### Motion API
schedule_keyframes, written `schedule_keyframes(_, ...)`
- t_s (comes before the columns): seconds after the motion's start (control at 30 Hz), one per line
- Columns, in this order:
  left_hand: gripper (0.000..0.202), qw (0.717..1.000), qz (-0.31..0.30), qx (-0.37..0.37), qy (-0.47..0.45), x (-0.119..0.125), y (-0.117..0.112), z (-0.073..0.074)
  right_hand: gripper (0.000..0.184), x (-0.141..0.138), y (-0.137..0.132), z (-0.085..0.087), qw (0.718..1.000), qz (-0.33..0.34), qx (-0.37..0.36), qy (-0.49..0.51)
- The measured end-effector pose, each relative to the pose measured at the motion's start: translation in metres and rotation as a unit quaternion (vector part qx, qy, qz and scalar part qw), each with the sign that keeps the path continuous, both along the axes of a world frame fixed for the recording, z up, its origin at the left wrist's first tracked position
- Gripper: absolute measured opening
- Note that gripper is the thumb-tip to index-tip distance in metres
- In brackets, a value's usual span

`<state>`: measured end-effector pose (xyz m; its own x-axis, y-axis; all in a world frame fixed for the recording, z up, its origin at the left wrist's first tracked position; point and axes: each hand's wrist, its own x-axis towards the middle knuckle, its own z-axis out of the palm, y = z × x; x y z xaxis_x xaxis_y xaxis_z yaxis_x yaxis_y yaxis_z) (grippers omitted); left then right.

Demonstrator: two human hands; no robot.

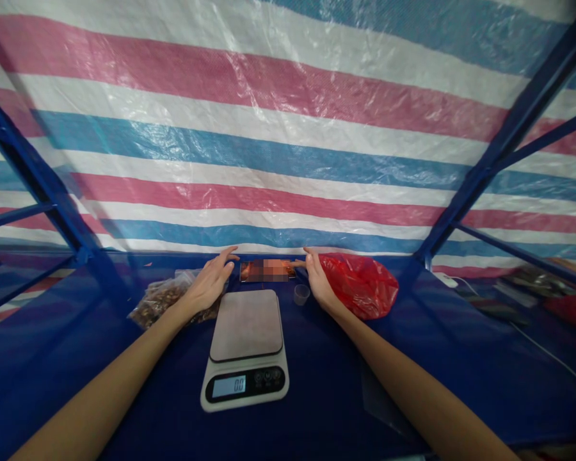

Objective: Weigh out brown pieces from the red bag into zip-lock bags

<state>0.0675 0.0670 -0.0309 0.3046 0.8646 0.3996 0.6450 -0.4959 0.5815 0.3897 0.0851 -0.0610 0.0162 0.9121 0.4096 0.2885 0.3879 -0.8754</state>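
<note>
Both my hands reach forward to the back of the blue table, one on each side of a phone (pixel 249 271) lying lengthwise with an orange picture, partly blurred out. My left hand (pixel 210 282) is open, fingers stretched, over the edge of a clear plastic bag (pixel 159 301) of small brown pieces. My right hand (pixel 318 279) is open too, beside a red plastic bag (pixel 360 285), its fingertips close to the phone's right end. Whether either hand touches the phone I cannot tell. A small clear cup (pixel 301 294) stands just left of my right hand.
A white kitchen scale (pixel 247 325) reading 0.0 stands between my forearms on the blue table (pixel 326 397). Blue metal posts (pixel 484 163) rise on both sides, before a striped plastic sheet (pixel 269 147). At far right lie a white cable (pixel 542 346) and blurred items.
</note>
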Motion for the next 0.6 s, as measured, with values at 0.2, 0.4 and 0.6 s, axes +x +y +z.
schedule_keyframes(0.2, 0.066, 1.000, 0.005, 0.005, -0.004, 0.0014, -0.0009, 0.0010, 0.082, -0.0024, -0.0063, 0.0069, 0.999, -0.011, -0.028, 0.014)
schedule_keyframes(0.4, 0.064, 1.000, 0.006, 0.015, 0.000, 0.0020, -0.0033, 0.0024, 0.078, -0.0059, -0.0079, 0.0083, 0.998, 0.034, -0.043, 0.037)
schedule_keyframes(0.6, 0.062, 1.000, 0.002, 0.020, 0.001, 0.0021, -0.0038, 0.0007, 0.078, -0.0035, -0.0037, 0.0034, 0.999, -0.007, -0.037, 0.022)
